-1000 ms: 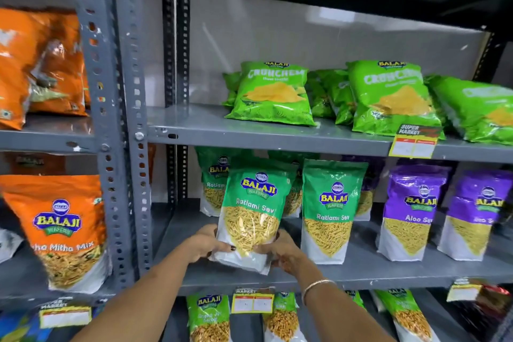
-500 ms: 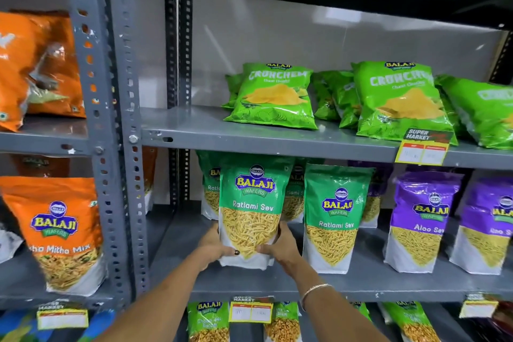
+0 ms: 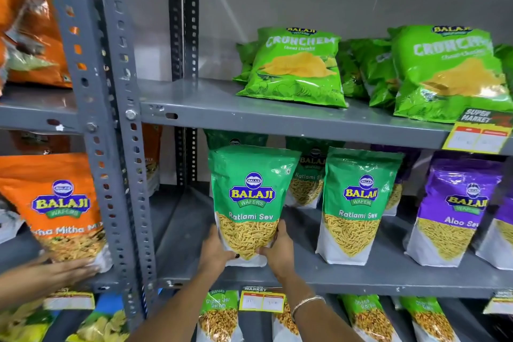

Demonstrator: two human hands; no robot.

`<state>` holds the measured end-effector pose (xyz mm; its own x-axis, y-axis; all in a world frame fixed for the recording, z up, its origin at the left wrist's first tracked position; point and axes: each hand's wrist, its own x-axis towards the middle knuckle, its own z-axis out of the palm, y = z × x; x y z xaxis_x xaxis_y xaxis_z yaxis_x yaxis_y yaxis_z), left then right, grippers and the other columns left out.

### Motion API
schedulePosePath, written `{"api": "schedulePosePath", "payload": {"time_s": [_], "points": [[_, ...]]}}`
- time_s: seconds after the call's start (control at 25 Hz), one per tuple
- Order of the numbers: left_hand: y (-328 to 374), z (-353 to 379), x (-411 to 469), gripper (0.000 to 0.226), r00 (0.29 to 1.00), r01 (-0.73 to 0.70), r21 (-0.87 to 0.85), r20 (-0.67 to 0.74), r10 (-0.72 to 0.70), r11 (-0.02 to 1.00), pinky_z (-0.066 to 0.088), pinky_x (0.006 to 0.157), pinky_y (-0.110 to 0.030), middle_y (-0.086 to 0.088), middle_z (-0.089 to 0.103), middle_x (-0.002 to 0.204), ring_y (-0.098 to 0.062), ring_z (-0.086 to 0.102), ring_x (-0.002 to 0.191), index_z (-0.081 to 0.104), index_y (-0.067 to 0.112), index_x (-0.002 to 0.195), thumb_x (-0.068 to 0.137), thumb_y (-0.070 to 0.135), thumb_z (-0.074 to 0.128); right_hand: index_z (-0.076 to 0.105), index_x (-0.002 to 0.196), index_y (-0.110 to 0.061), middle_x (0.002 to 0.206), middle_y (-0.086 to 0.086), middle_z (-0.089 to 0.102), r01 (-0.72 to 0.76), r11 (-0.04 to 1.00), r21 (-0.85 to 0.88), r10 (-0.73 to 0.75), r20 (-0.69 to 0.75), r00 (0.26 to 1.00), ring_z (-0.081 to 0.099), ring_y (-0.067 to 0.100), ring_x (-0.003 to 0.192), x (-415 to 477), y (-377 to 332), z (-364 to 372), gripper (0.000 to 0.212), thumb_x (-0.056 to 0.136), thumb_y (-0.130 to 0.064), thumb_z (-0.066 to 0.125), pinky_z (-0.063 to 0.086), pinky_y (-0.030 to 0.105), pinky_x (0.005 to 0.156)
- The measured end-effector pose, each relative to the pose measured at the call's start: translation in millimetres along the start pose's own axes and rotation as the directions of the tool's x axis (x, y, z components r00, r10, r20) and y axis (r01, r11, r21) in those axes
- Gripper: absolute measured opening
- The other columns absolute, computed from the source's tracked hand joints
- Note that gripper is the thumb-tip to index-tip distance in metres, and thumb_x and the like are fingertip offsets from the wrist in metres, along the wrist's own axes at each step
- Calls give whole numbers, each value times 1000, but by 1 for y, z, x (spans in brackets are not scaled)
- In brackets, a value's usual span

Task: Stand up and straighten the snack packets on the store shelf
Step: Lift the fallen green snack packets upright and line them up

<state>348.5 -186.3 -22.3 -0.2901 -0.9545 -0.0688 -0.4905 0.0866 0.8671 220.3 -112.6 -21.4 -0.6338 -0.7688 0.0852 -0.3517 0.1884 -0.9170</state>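
Observation:
A green Ratlami Sev packet (image 3: 251,203) stands upright near the front of the grey middle shelf (image 3: 361,277). My left hand (image 3: 215,251) grips its lower left side and my right hand (image 3: 279,251) its lower right side, thumbs on the front. A second Ratlami Sev packet (image 3: 358,205) stands upright to its right, with more green packets behind. Purple Aloo Sev packets (image 3: 455,211) stand further right. Light green Crunchem bags (image 3: 297,64) lean back on the upper shelf (image 3: 211,108).
A perforated grey upright (image 3: 111,133) divides the bays. In the left bay stands an orange Mitha Mix packet (image 3: 58,203), with another person's hand (image 3: 61,272) at its base. Yellow price tags (image 3: 262,300) hang on shelf edges. More packets fill the bottom shelf.
The tilted Ratlami Sev packet has been set upright and pushed back on the shelf between my hands. The view has moved closer. Another person's hand has appeared at the orange packet.

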Motion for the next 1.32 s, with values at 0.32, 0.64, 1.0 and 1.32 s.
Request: {"api": "schedulePosePath", "payload": {"time_s": [0.32, 0.64, 1.0, 1.32], "points": [[-9, -9, 9, 63, 989, 4, -26, 145, 0, 1000, 45, 92, -32, -15, 58, 131, -29, 54, 120, 48, 5, 118, 63, -1, 80, 47, 121, -1, 128, 15, 59, -170, 985, -33, 173, 125, 977, 51, 32, 122, 8, 4, -13, 71, 59, -3, 83, 44, 42, 100], [-30, -27, 21, 57, 995, -1, -26, 102, 4, 1000, 49, 99, -42, -18, 64, 124, -30, 61, 112, 54, -4, 116, 65, -2, 79, 55, 117, 3, 124, 19, 63, -149, 988, -48, 154, 108, 982, 56, 31, 116, 8, -2, 9, 60, 63, 0, 80, 46, 35, 96], [-36, -36, 21, 63, 997, 26, 95, 72, -33, 995, 48, 100, -43, -19, 61, 128, -32, 57, 118, 50, -4, 122, 68, 11, 80, 50, 124, 0, 130, 17, 59, -132, 988, -75, 141, 131, 981, 54, 32, 121, 4, -7, 19, 66, 66, -8, 80, 45, 38, 100], [56, -29, -15, 35, 804, 384, 533, 208, -557, 753, 47, 102, -27, -9, 56, 74, -17, 56, 65, 48, 2, 72, 91, 30, 55, 48, 119, 5, 124, 23, 58, -228, 936, -267, 195, -143, 970, 54, 35, 115, -5, 18, -101, 57, 73, -15, 75, 46, 38, 91]]}}
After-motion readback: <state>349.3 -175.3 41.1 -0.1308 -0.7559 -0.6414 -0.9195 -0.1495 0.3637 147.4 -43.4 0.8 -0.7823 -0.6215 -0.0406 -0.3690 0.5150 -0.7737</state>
